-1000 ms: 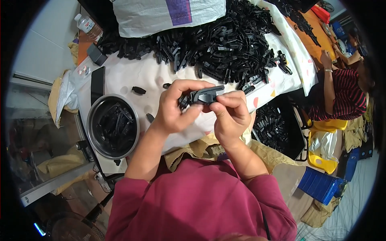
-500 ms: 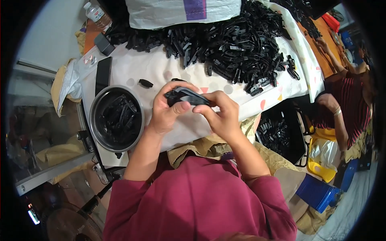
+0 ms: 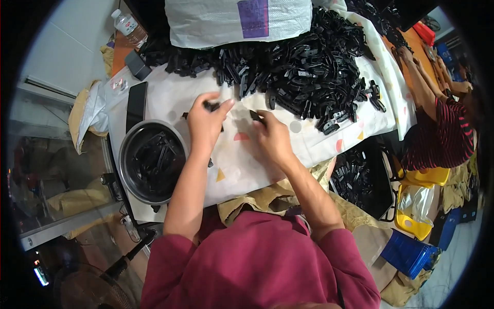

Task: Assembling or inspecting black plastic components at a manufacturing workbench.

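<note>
My maroon sleeves are filling the bottom of the view, and both forearms are reaching out over the white patterned cloth that is covering the table. My left hand is pinching a small black plastic part between thumb and fingertips, holding it just above the cloth. My right hand is lying knuckles up a little to the right, its fingertips closing on another small black piece right at the cloth; I cannot tell whether that piece is lifted or lying flat. The two hands are near each other but not touching.

Just left of my left forearm, a round metal bowl is sitting on the cloth, holding a jumble of black parts. Off to my right, below the table edge, a dark tray is holding more of them, with a yellow container and a blue crate beyond it.

Farther out, past both hands, a big heap of black plastic parts is sprawling across the cloth. Behind it a white sack with a purple patch is leaning, and a plastic water bottle is standing at the far left corner. At the far right, another person in a striped top is working.
</note>
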Tool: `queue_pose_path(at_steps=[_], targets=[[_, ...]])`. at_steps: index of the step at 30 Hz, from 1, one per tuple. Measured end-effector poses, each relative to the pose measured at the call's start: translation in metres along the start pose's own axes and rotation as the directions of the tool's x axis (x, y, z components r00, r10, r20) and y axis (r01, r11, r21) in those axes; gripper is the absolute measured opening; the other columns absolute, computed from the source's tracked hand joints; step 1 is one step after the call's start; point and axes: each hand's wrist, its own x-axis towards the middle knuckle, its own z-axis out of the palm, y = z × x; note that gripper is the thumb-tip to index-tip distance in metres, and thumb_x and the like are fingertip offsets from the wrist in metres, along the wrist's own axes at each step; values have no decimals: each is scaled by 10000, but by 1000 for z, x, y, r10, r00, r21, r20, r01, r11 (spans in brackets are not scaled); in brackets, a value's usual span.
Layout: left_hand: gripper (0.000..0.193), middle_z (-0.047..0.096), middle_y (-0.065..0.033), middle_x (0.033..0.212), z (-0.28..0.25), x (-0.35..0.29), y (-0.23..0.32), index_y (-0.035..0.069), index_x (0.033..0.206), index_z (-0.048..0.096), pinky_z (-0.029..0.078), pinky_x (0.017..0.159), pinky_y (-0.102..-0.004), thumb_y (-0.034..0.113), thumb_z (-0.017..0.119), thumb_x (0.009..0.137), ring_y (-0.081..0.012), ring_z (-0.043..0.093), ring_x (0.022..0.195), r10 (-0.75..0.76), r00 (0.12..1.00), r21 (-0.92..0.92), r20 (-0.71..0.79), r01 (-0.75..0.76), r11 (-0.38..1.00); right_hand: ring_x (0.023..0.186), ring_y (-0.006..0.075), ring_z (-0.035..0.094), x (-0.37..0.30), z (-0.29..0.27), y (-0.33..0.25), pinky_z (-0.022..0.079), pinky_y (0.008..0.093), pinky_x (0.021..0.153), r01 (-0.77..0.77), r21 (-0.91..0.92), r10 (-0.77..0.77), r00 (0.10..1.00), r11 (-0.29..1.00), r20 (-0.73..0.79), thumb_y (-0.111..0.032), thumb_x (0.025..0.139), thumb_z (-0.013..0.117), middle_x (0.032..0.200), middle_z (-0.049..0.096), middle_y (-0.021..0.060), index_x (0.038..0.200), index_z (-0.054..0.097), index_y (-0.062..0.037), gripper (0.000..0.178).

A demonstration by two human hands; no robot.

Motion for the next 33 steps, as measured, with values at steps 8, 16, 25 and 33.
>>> queue_pose_path(at_steps=[8,16,25,33], targets=[[242,635,-89,690,51,80,13,38,849,626,474,562,-277,178,649,652,-162,605,580,-132,953,483,272,-17,876,721,117,555,-31,-41,10,512,242,562,-238,646,302,953,725,13,-47,896,454,912,560,74,1138,493,20,255],[157,607,-42,749,4,-11,61,6,819,559,455,526,-214,-50,630,692,-77,553,606,265,840,-542,473,39,840,708,181,617,-24,-57,-47,542,283,618,16,940,159,984,340,-74,-4,848,535,864,595,123,1078,512,55,239],[350,600,-158,1006,-24,-44,75,-35,986,527,477,804,-293,-15,697,682,-186,596,893,607,702,-688,373,-229,688,717,203,562,-43,-67,-64,462,256,583,537,101,-430,762,838,-483,60,731,642,840,571,139,956,578,36,236],[333,619,-201,914,-15,-57,63,4,885,533,497,808,-365,45,767,650,-268,619,875,525,806,-870,274,-25,493,830,265,564,-55,-77,-78,476,305,697,470,119,-378,814,874,-440,-61,751,668,921,564,151,1080,523,30,371]])
